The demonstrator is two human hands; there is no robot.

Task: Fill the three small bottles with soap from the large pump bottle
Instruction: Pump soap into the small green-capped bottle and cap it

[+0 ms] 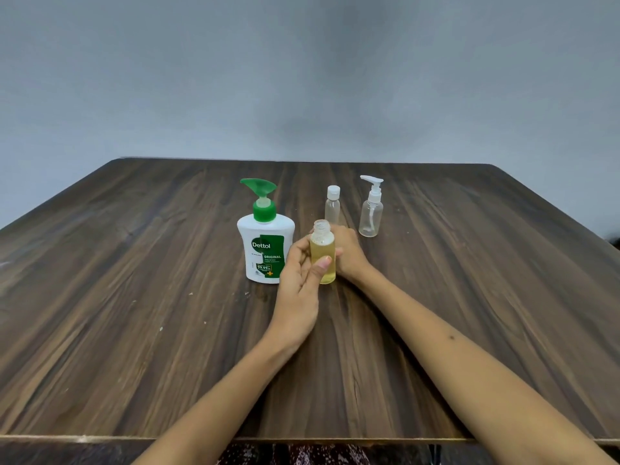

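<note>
The large white pump bottle (265, 250), with a green pump head and a green label, stands at the table's middle. Just to its right, my left hand (298, 276) grips a small clear bottle (322, 253) that is uncapped and nearly full of yellow soap, with my thumb across its front. My right hand (349, 253) sits curled right behind and beside this bottle, one fingertip against its right side. What the right hand's fingers hold is hidden. Farther back stand an empty small bottle with a white cap (332, 206) and an empty small bottle with a white pump (371, 213).
Everything rests on a dark wood-grain table (134, 297) that ends at a grey wall behind. The table's front edge runs just below my forearms.
</note>
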